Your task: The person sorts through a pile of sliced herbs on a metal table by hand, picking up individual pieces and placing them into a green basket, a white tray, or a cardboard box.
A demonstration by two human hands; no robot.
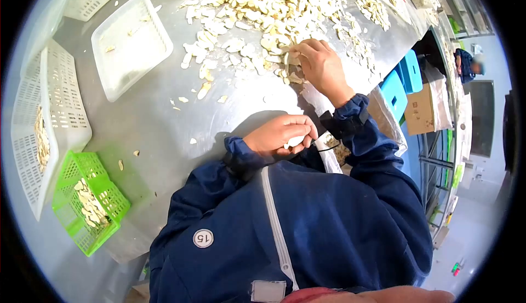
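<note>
My left hand (282, 133) is closed around pale slices (296, 141), whose white edges show between the fingers. It is close to my body, at the near edge of the metal table. Farther forward, my right hand (320, 65) reaches to the near edge of a large heap of cream-coloured slices (279, 7). Its fingers are bent and drawn together, their tips among the slices. What they pinch is too small to make out. Loose slices (204, 90) lie scattered to the left of the right hand.
A white tray (104, 78) with a few bits stands on the metal table (164, 133). White perforated baskets (68, 95) and a green basket (118, 193) with slices are at left. Blue stools (394, 92) and a cardboard box (419, 108) are at right. Another person (466, 65) is far off.
</note>
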